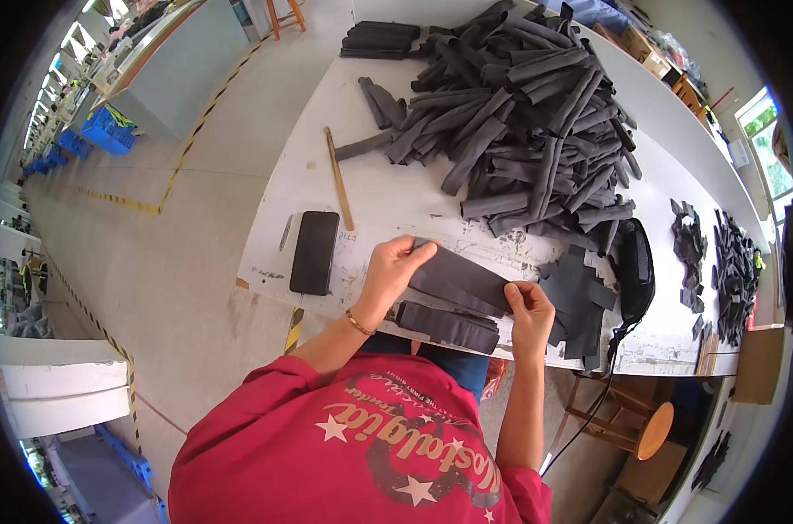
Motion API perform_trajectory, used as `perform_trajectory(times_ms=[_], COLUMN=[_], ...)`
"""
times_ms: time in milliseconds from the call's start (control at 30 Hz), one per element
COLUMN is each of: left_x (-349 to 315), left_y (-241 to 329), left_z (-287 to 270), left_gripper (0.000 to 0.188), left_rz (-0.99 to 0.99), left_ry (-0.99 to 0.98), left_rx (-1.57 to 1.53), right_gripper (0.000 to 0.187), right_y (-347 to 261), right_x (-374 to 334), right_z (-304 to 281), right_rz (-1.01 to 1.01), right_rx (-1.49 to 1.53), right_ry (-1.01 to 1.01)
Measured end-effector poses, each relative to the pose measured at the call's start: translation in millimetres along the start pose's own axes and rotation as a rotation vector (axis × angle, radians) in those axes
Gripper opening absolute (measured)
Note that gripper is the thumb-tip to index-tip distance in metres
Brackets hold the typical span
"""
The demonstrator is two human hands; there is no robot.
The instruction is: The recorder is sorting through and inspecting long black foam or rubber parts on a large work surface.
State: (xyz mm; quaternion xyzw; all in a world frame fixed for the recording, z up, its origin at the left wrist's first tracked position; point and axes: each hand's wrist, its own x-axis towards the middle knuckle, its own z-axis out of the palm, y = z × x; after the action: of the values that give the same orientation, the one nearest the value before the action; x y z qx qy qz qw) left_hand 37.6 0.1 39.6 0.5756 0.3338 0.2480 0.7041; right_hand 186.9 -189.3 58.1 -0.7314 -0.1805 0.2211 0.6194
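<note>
A flat strip of dark grey fabric [459,278] is stretched between my two hands above the table's near edge. My left hand [394,272] pinches its left end between thumb and fingers. At the other end, my right hand [530,316] grips the strip the same way. Just below it lies a neat stack of similar dark strips [449,327] along the table edge. Close to my right hand is a loose pile of flat dark fabric pieces [578,301]. Beyond my hands rises a big heap of rolled or folded dark fabric pieces [527,122].
On the white table [279,188], a black phone [314,253] and a wooden stick [339,179] lie to the left. A black corded device [634,271] stands at the right. More dark strips [381,39] are stacked at the far edge. A wooden stool [654,430] is below right.
</note>
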Motion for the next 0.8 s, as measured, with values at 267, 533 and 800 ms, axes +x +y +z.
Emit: perform_trajectory(times_ms=[267, 533, 800], left_x=[4, 123, 155], left_y=[-20, 6, -22], left_z=[10, 69, 103], left_gripper=[0.021, 0.032, 0.012], left_rz=[0.603, 0.776, 0.863], left_ry=[0.228, -0.204, -0.14], left_rx=[0.855, 0.725, 1.035], right_gripper=[0.021, 0.028, 0.028], right_y=[42, 43, 73], right_x=[-10, -4, -12], right_z=[3, -71, -92], right_rz=[-0.243, -0.329, -0.617], right_rx=[-0.653, -1.026, -1.407], right_ry=[0.148, 0.034, -0.228])
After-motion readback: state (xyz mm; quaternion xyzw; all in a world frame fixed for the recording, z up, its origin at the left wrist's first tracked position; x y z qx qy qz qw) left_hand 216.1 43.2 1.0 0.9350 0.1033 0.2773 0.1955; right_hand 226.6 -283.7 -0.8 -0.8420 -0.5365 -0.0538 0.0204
